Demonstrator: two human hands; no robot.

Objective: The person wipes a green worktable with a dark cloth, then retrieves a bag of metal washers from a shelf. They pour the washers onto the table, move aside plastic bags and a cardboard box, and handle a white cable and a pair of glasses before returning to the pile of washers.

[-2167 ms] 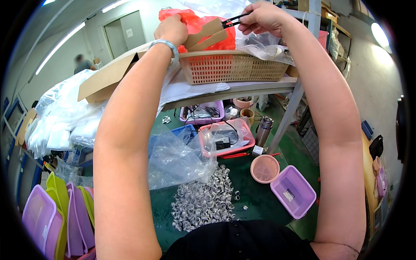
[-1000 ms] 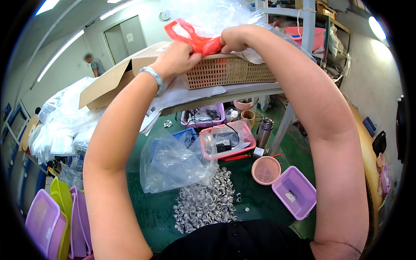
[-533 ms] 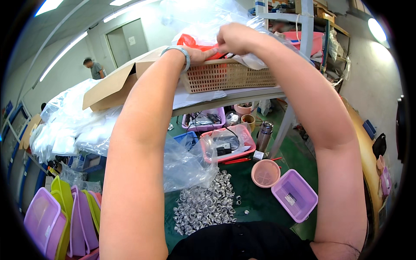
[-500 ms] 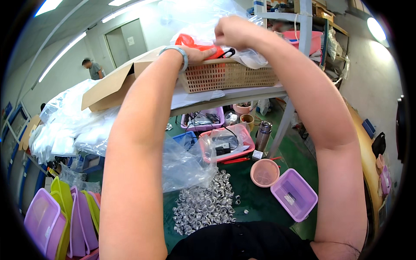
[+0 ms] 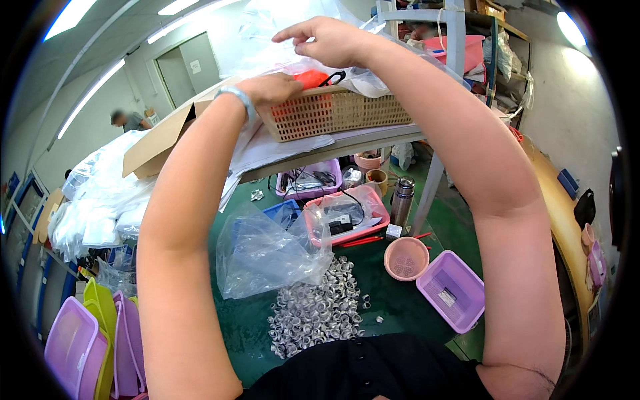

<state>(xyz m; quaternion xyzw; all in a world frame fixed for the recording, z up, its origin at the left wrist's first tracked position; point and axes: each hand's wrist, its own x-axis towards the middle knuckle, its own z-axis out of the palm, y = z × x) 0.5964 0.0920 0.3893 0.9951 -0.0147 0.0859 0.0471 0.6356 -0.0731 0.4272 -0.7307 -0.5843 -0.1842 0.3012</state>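
Raised over a shelf, my left hand [image 5: 270,89] lies against the left end of a beige plastic basket [image 5: 347,117]. Its fingers stretch over the rim towards a red plastic bag [image 5: 312,79], with the fingertips partly hidden. Above the basket, my right hand [image 5: 327,40] is open and holds nothing, its index finger extended to the left. Clear plastic film [image 5: 280,33] stands up behind both hands. A black looped handle [image 5: 333,78] sticks out of the basket beside the red bag. A pile of small silvery metal rings [image 5: 317,310] lies on the green table below.
An open cardboard box [image 5: 157,147] and white plastic bags [image 5: 100,193] sit left of the basket. Under the shelf are a pink tray [image 5: 373,230], a metal flask [image 5: 402,200], a round pink basket [image 5: 407,259], a purple bin [image 5: 453,293] and a clear bag [image 5: 260,257].
My left hand has drawn back left from the red bag to the basket's end. My right hand has moved left and unfolded from a closed shape. The view has shifted slightly.
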